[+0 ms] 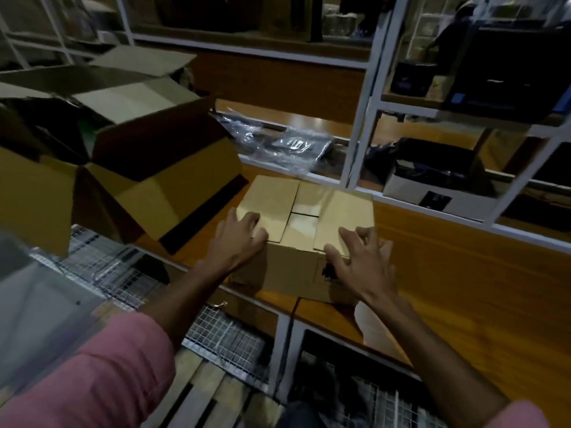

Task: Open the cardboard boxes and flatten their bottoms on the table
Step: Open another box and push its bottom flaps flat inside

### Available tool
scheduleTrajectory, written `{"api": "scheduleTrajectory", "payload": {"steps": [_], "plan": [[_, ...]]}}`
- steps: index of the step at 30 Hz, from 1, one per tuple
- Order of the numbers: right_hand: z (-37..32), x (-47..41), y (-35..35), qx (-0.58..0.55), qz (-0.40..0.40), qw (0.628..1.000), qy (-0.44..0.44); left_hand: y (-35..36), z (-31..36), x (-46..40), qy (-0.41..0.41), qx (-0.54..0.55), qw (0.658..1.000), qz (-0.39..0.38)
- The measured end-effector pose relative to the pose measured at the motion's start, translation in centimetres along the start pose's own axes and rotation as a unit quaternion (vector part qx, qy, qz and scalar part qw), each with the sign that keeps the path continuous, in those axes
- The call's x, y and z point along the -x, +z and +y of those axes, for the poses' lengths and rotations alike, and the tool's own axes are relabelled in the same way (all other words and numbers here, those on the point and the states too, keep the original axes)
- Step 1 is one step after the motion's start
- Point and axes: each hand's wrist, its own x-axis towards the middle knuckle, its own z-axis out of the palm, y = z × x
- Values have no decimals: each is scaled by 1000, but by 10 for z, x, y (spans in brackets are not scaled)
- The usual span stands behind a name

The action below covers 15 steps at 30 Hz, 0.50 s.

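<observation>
A small cardboard box (302,217) stands on the wooden table (448,273), its flaps folded down across the top with a gap in the middle. My left hand (238,239) rests on the near left corner of the box, fingers lying on the left flap. My right hand (358,257) is at the near right corner, fingers spread over the right flap's edge and the front face. A larger cardboard box (148,168) lies tipped on its side to the left, its flaps open.
White metal shelf frames (361,125) rise behind the table, holding plastic-wrapped items (287,146) and dark boxes (432,171). More open cartons (129,75) are stacked at the far left. Wire mesh (123,273) and wooden slats lie below the table edge.
</observation>
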Motion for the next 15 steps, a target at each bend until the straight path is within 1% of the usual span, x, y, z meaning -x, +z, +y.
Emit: {"api": "scheduleTrajectory", "payload": {"steps": [3,4,6,8,11,13,15], "plan": [[-21,-14,10,21,0,1000,-3,-3,-3,-26,43,-107,993,29],[-27,-19,12,26,3,1000,-1,-2,-6,-35,53,-125,990,33],[-39,-26,18,39,4,999,10,0,-10,-51,50,-126,990,27],[-49,-32,24,50,3,998,27,0,-10,-65,39,-120,992,-10],[-65,-35,26,61,-1,997,50,-8,-3,-80,35,-126,987,-91],[-76,-35,24,78,-20,994,69,-13,-4,-84,52,-133,982,-124],[-89,-35,24,121,-29,988,94,-16,-8,-84,57,-132,978,-149]]}}
